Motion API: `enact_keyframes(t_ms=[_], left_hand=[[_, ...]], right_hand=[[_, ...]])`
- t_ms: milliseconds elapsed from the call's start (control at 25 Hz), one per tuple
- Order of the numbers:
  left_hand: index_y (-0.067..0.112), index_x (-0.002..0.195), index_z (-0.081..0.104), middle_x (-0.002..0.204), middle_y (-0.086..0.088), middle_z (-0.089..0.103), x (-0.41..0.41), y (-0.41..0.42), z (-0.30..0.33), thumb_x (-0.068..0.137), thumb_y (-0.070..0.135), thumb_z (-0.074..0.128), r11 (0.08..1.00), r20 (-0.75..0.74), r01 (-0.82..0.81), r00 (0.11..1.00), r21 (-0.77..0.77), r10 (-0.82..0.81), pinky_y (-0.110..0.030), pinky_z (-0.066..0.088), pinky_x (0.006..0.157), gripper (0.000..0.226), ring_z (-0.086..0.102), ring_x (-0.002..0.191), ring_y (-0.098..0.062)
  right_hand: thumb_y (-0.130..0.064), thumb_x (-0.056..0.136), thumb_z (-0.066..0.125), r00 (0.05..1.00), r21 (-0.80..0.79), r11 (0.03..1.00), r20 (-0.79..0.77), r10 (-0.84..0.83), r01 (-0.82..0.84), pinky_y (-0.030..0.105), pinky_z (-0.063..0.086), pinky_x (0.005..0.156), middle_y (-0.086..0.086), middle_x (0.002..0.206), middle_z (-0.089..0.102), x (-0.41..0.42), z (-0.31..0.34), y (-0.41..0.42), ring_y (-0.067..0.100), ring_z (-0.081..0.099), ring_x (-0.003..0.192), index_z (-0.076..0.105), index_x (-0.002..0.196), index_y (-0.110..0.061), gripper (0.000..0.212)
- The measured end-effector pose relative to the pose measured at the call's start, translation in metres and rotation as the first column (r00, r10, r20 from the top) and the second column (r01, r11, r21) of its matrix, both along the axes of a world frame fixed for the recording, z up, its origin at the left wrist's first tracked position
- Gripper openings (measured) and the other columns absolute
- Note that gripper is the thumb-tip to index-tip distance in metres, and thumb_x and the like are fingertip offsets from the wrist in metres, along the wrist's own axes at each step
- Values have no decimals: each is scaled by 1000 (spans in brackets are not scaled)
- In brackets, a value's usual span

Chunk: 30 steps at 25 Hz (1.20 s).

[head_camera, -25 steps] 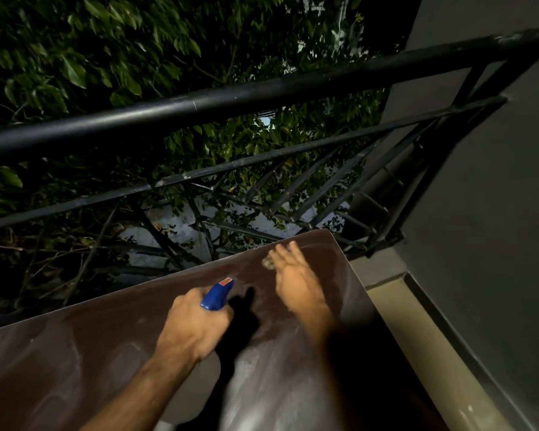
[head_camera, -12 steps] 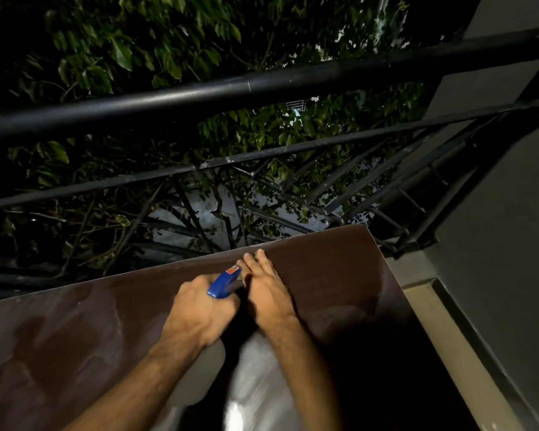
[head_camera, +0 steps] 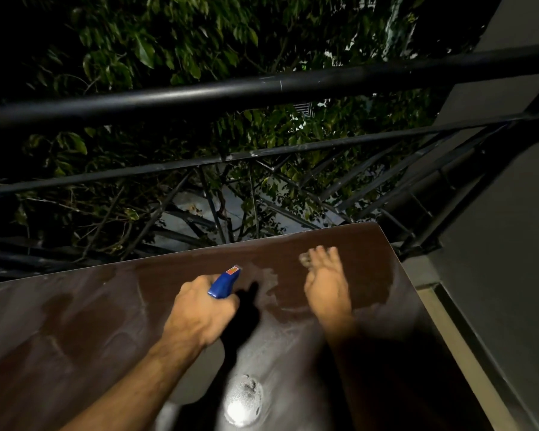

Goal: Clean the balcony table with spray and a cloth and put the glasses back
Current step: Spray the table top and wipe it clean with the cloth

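head | left hand grips blue plastic sprayer | glossy brown table

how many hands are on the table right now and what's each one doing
2. The left hand grips the blue spray bottle mid-table; the right hand presses a cloth, mostly hidden beneath it, near the far right edge.

spray bottle left of cloth, on table

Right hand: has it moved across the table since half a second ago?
Yes. The right hand, with the cloth under its fingers, slid rightward from beside the spray bottle toward the table's right edge.
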<state>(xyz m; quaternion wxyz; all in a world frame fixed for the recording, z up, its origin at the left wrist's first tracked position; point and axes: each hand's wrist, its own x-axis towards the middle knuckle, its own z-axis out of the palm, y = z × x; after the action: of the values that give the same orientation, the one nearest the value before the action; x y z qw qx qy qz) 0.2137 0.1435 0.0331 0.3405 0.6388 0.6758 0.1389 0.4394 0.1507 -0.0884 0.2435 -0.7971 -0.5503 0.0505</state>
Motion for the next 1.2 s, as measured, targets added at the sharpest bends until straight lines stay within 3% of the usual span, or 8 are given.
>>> enact_keyframes(t_ms=[160, 280, 440, 560, 720, 840, 920, 1200], left_hand=[[16, 59, 53, 62, -5, 65, -17, -7, 6, 78, 26, 63, 999, -6, 4, 1000, 45, -3, -34, 42, 56, 23, 62, 66, -33], [14, 60, 53, 61, -4, 63, -37, -11, 13, 80, 21, 63, 998, -4, 2, 1000, 62, -2, -33, 39, 54, 24, 59, 63, -31], [14, 59, 49, 58, -3, 60, -72, -12, 14, 75, 21, 62, 998, 4, 0, 1000, 65, -1, -32, 38, 52, 21, 53, 57, -28], [13, 60, 50, 58, -3, 59, -99, -10, 12, 76, 21, 62, 999, 22, -16, 1000, 49, 15, -32, 38, 51, 22, 50, 55, -27], [12, 61, 49, 57, -2, 58, -124, -1, 8, 78, 20, 62, 999, 5, 21, 1000, 36, -21, -31, 37, 49, 22, 46, 52, -23], [13, 60, 50, 57, -2, 59, -130, 11, 10, 79, 19, 62, 999, -1, 38, 999, 38, -38, -30, 37, 48, 23, 48, 52, -24], [14, 60, 51, 59, -2, 61, -131, 21, 14, 80, 19, 63, 998, -2, 44, 999, 33, -44, -30, 38, 49, 24, 51, 54, -23], [16, 66, 57, 70, -2, 64, -135, 42, 10, 79, 22, 64, 1000, -8, 2, 1000, 15, -2, -29, 41, 55, 17, 59, 62, -22]], right_hand=[[-18, 94, 46, 868, -79, 873, -181, 463, -482, 30, 12, 119, 3, 154, 33, -123, -9, -16, 20, 14, 146, 40, 145, -17, 51], [-21, 92, 41, 796, -39, 797, -110, 595, -602, 24, 2, 118, 0, 151, 38, -128, -18, -27, 22, 23, 144, 47, 140, -21, 48], [-12, 91, 49, 988, 2, 996, -128, 86, -86, 40, 26, 113, 11, 152, 32, -26, -4, -11, 31, 27, 140, 52, 137, -15, 45], [-13, 93, 48, 966, -72, 968, -76, -247, 242, 36, 20, 116, 15, 151, 34, -1, 0, -6, 32, 24, 141, 50, 137, -9, 44], [-18, 95, 45, 999, -47, 998, -9, 42, -43, 34, 11, 119, 8, 150, 38, -107, -6, 17, 28, 19, 144, 48, 139, -11, 45], [-14, 94, 47, 903, -71, 900, -29, 428, -429, 23, 3, 116, 1, 153, 35, -189, -1, 20, 21, 13, 146, 46, 141, -16, 47], [-12, 93, 48, 860, -36, 859, -10, 510, -510, 19, 4, 114, -1, 152, 37, -191, -1, 25, 17, 15, 146, 48, 140, -18, 48], [-11, 95, 45, 987, -89, 986, -64, -150, 144, 35, 10, 119, 9, 152, 36, -65, 12, 59, 27, 16, 145, 45, 141, -9, 46]])
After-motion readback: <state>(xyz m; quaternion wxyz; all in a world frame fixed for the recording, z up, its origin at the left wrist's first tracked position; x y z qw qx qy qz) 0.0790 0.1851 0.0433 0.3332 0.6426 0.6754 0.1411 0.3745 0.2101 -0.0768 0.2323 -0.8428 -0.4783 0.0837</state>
